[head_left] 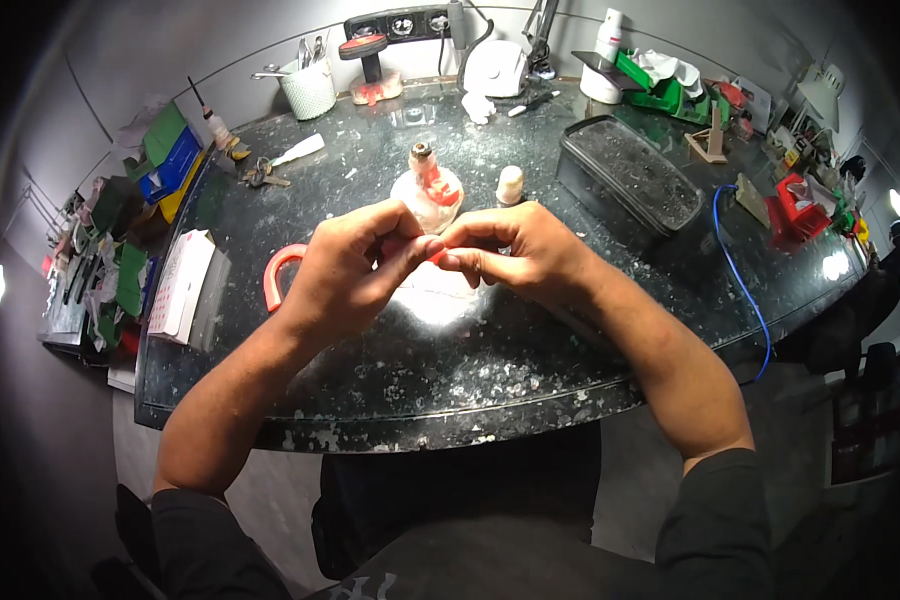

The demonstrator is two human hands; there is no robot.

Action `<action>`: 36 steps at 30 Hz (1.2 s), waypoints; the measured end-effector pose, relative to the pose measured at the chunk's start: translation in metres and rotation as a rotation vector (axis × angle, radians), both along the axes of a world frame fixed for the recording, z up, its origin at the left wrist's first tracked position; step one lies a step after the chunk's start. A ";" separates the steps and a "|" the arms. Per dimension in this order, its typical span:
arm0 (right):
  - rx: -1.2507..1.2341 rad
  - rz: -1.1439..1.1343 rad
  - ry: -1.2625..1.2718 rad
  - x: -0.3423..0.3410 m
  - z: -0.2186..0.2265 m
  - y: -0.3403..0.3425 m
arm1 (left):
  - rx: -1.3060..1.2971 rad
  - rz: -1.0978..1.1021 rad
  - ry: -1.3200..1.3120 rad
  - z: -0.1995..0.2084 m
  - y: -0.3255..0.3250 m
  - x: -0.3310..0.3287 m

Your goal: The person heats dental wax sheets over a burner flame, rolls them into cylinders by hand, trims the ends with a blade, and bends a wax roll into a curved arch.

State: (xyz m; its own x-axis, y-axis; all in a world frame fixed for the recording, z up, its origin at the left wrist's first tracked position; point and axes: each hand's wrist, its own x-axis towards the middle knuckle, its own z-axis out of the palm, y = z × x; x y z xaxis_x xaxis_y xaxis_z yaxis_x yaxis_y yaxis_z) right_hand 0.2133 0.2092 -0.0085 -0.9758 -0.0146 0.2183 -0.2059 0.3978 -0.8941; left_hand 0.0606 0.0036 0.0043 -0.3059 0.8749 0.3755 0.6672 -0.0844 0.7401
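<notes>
Over the middle of the dark worktable, my two hands meet fingertip to fingertip. Both my left hand (350, 262) and my right hand (523, 252) are closed in a pinch on a small red piece (436, 256), which the fingers mostly cover. Just beyond them stands a round, whitish glass burner (419, 190) with red smears and a dark metal top. A small cream-coloured capped bottle (510, 185) is behind my right hand. Beside my left wrist lies a red horseshoe-shaped piece (280, 278), partly hidden by the hand.
At the left lies a white box (182, 286). A long black lidded container (632, 172) sits right of the hands, and a blue cable (735, 265) runs over the table's right edge. Farther back are a cup of tools (310, 90), a red-topped stand (370, 75) and green bins (673, 95).
</notes>
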 end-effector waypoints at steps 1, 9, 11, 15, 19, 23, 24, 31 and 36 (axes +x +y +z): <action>-0.081 -0.008 -0.009 0.001 0.000 0.001 | 0.015 -0.006 0.072 0.001 0.002 -0.002; 0.140 -0.034 -0.023 0.005 -0.009 -0.003 | -0.061 0.004 -0.146 -0.017 -0.006 0.009; 0.231 -0.046 0.100 0.003 -0.016 0.004 | -0.096 -0.034 -0.128 -0.012 -0.004 0.005; 0.209 -0.010 0.177 -0.006 -0.021 0.016 | -0.167 -0.061 -0.105 -0.020 -0.007 -0.004; 0.206 0.032 0.032 -0.001 -0.015 0.020 | -0.252 -0.060 -0.162 -0.015 -0.011 -0.003; 0.126 0.064 -0.003 0.003 -0.015 0.015 | -0.148 -0.062 -0.242 -0.019 -0.009 0.011; 0.076 0.048 0.016 0.002 -0.018 0.015 | -0.125 -0.028 -0.307 -0.018 -0.007 0.012; -0.025 -0.042 -0.176 0.004 -0.013 0.018 | 0.040 0.095 -0.348 -0.021 -0.008 0.002; 0.063 -0.060 0.161 0.001 -0.006 0.002 | 0.000 -0.014 -0.159 -0.017 -0.007 0.008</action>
State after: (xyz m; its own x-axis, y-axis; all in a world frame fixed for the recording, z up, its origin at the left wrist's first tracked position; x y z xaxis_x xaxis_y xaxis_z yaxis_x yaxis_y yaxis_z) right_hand 0.2147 0.2116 -0.0144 -0.9277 0.0242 0.3725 -0.3188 0.4679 -0.8243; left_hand 0.0690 -0.0030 -0.0124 -0.3493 0.8794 0.3236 0.5407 -0.0929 0.8361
